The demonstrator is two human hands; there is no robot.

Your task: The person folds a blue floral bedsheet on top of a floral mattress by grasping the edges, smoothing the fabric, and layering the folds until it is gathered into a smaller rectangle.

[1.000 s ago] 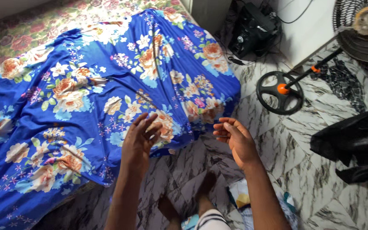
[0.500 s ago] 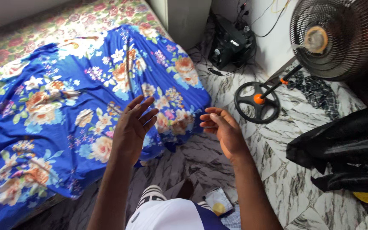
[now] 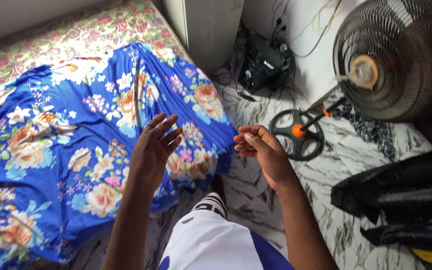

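Your left hand (image 3: 152, 150) is spread, your right hand (image 3: 261, 150) half curled, both empty; the blue floral sheet (image 3: 76, 140) looks soft and light, so take its hanging edge.

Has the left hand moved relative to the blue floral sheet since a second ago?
Cannot tell: the camera shifted. The left hand hovers open over the blue floral sheet near its hanging edge, much as before.

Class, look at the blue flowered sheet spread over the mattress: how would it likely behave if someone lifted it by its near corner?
The blue flowered sheet would probably hang limp, since it already drapes in soft folds over the mattress edge. It looks thin, so likely light. It may slide along rather than lift whole.
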